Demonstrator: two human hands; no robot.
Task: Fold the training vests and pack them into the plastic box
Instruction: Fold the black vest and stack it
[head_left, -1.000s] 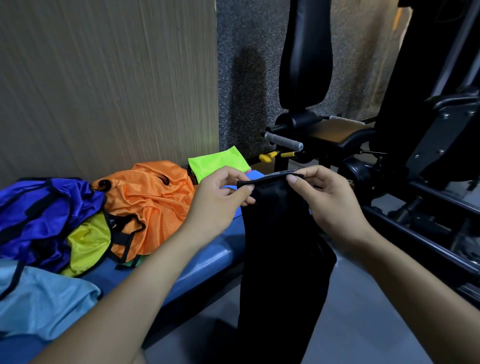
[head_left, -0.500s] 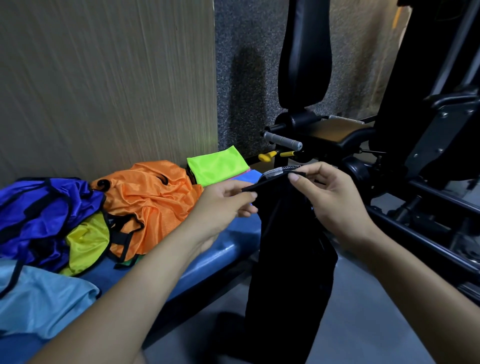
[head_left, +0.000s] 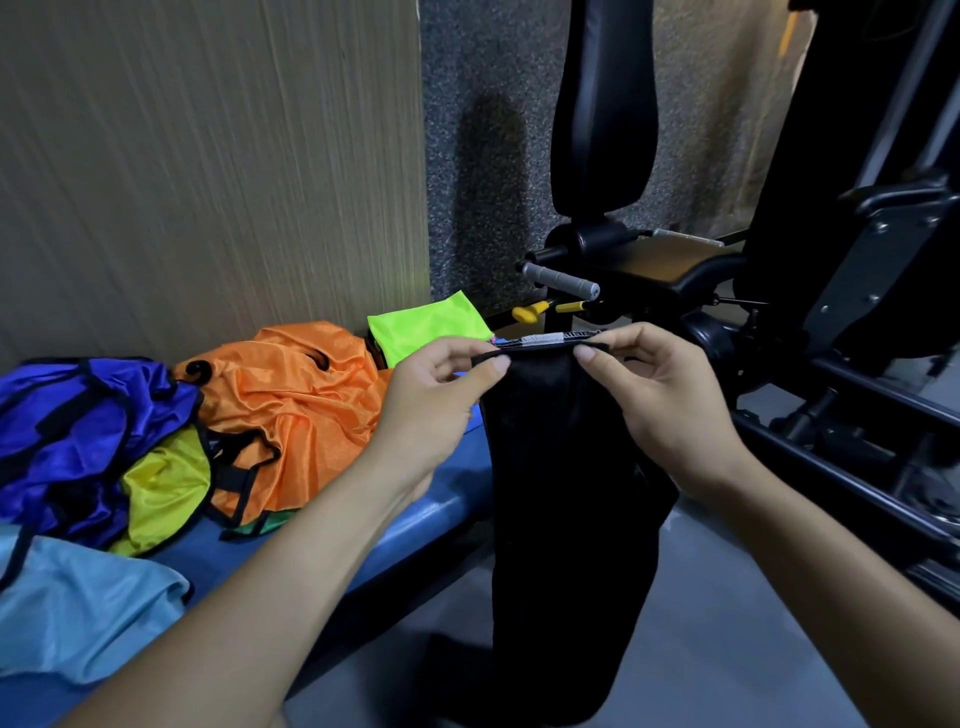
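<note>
The head view shows a person holding a black vest (head_left: 566, 493) up in the middle of the frame. The left hand (head_left: 436, 400) pinches one end of its top edge, and the right hand (head_left: 660, 395) pinches the other end. The vest hangs straight down between and below the hands, in front of the blue bench (head_left: 322, 525).

The job looks like it has only just begun. One green vest (head_left: 426, 327) lies flat and neat at the far end of the bench, so it seems folded. In the left of the frame, an orange vest (head_left: 291, 405), a blue vest (head_left: 78, 431), a yellow vest (head_left: 161, 488) and a pale blue vest (head_left: 78, 613) lie in a messy pile. They need folding. No plastic box can be seen, so nothing looks packed yet.
</note>
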